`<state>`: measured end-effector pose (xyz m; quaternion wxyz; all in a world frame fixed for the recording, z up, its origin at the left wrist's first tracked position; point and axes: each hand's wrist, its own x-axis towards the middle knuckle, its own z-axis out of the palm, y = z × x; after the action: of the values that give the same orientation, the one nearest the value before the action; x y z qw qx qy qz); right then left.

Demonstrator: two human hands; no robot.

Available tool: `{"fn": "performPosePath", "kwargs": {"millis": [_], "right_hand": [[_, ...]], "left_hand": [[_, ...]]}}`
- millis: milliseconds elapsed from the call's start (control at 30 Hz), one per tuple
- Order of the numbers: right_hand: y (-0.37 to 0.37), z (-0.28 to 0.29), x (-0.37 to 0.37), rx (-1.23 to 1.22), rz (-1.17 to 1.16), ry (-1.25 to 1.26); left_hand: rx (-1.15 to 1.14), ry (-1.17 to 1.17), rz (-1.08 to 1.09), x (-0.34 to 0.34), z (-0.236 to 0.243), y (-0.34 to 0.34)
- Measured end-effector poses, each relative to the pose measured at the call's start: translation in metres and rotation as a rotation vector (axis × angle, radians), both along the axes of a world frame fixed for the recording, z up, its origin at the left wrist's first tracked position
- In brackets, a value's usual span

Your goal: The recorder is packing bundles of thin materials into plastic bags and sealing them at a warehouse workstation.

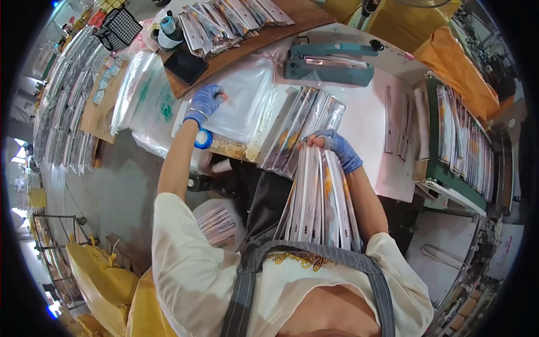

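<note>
My left hand [205, 105], in a blue fingerless glove, is over the left edge of a stack of clear plastic bags [244, 106]. Its fingers are curled together; whatever they may pinch is too small to make out. My right hand [336, 148], gloved the same way, is closed on the far end of a fanned bundle of long flat printed packets [317, 194]. The bundle's near end rests against my apron. Just beyond that hand, packets in clear plastic sleeves [303, 129] lie on the table. A roll of blue tape [203, 139] sits below my left wrist.
A teal heat sealer [331, 64] stands at the back of the table. More packets [233, 22] and a black phone [186, 68] lie on a brown board. To the right, a green crate [431, 135] holds many packets. Plastic film bundles [70, 101] are stacked far left.
</note>
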<state>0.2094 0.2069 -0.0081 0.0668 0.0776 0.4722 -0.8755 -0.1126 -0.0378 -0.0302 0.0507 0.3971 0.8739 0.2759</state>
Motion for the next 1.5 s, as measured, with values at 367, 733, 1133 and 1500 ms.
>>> {"fn": "performPosePath", "kwargs": {"millis": [367,733,1133,1500], "right_hand": [[-0.025,-0.022,-0.047,0.178,0.072,-0.091],[-0.032,-0.025,-0.053,0.113,0.153,0.024],[-0.032,-0.009,-0.035,0.049,0.169,0.01],[-0.04,-0.032,-0.022,0.272,0.027,0.062]], "left_hand": [[0.153,0.13,-0.061,0.169,0.022,0.054],[0.526,-0.7,0.186,0.207,0.025,0.056],[0.371,0.134,-0.131,0.175,-0.042,0.001],[-0.446,0.576,-0.305,0.279,0.076,0.035]]}}
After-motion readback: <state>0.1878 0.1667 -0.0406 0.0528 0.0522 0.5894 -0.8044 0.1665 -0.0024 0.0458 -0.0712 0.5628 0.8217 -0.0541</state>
